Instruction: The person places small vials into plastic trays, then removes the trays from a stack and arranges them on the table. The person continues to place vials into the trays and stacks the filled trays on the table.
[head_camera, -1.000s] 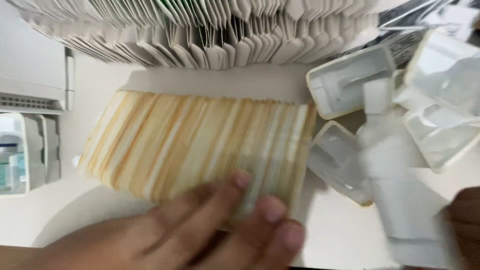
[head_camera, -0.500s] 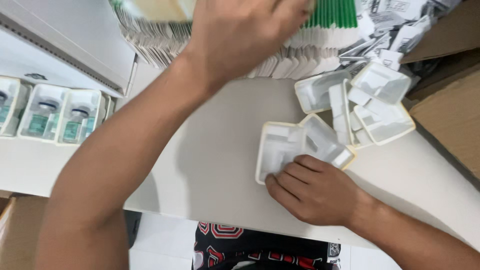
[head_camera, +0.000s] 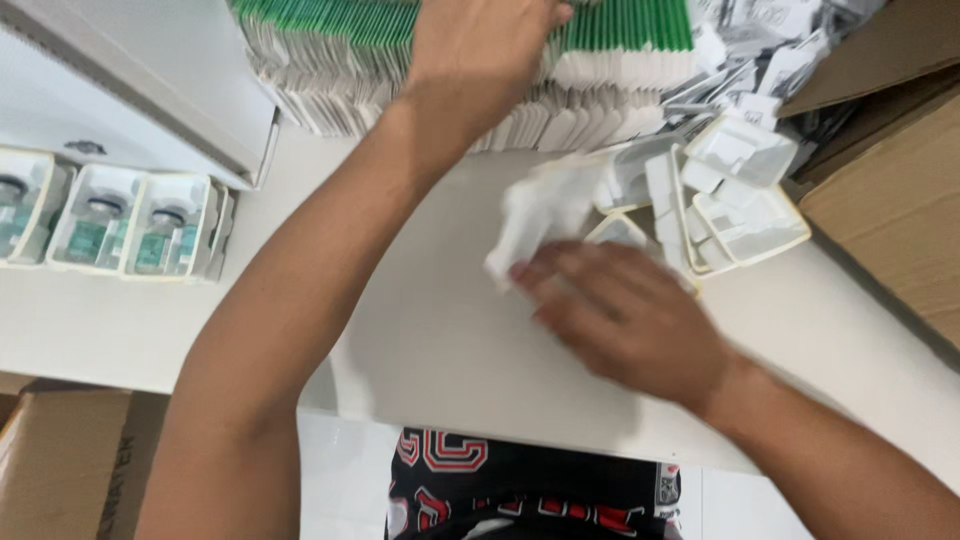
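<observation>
Since half a second ago our right hand has lifted a white plastic tray mid-desk, fingertips pinching it; our left hand rests on the carton stack at the far edge, its grip hidden.

My right hand grips a glossy clear plastic tray, my left hand presses matt green-edged card cartons, above a smooth white table beside rough brown cardboard.

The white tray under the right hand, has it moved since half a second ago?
Yes. The white tray has been lifted at the right hand fingertips, tilted, and now sits closer to the stacked cartons.
</observation>
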